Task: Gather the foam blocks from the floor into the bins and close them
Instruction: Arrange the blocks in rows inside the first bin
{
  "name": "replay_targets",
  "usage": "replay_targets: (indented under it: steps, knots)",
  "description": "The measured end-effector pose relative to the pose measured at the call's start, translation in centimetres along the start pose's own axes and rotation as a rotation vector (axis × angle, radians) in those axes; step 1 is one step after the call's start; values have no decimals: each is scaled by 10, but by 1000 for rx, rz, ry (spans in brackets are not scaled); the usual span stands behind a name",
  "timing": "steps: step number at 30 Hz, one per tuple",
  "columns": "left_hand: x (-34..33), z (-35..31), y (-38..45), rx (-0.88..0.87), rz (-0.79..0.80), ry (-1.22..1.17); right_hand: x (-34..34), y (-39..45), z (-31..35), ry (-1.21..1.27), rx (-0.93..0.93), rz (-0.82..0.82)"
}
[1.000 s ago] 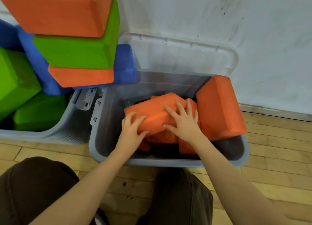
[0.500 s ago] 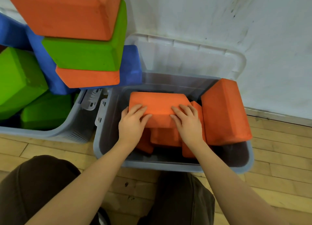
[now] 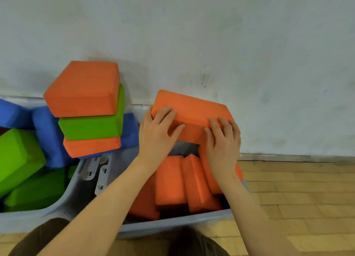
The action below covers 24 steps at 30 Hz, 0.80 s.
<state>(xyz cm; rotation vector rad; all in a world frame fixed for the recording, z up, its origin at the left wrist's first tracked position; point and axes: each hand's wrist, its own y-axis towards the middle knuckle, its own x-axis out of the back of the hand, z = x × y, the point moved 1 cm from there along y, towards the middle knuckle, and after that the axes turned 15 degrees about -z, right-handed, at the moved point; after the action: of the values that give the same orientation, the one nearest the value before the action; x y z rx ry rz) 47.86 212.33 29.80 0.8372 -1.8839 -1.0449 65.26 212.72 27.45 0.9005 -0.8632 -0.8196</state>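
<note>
An orange foam block [image 3: 192, 111] is held up over the back of the grey bin [image 3: 172, 229], tilted slightly. My left hand [image 3: 156, 135] grips its left end, fingers over the top edge. My right hand [image 3: 223, 140] grips its right end the same way. Below them, several orange blocks [image 3: 172, 181] stand on edge inside the bin. The bin's clear lid is mostly hidden behind the held block.
A second grey bin [image 3: 28, 217] on the left overflows with green blocks [image 3: 17, 158], blue blocks [image 3: 48, 133] and an orange-green-orange stack [image 3: 86, 90]. A white wall stands right behind both bins. Wooden floor [image 3: 299, 194] lies to the right. My knees are at the bottom edge.
Both hands have lifted the orange block from inside the bin up toward its back edge. The view has tilted upward, showing more wall.
</note>
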Motion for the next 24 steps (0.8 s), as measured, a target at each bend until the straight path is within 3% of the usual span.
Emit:
replay_targets:
  steps: [5, 9, 20, 24]
  knots:
    - [24, -8, 67, -150, -122, 79, 0, 60, 37, 74, 47, -162]
    - [54, 18, 105, -149, -168, 177, -24, 87, 86, 163, 83, -192]
    - [126, 160, 140, 24, -229, 353, -129, 92, 227, 432, 203, -87]
    - [131, 199, 140, 32, -182, 404, -152, 79, 247, 466, 229, 84]
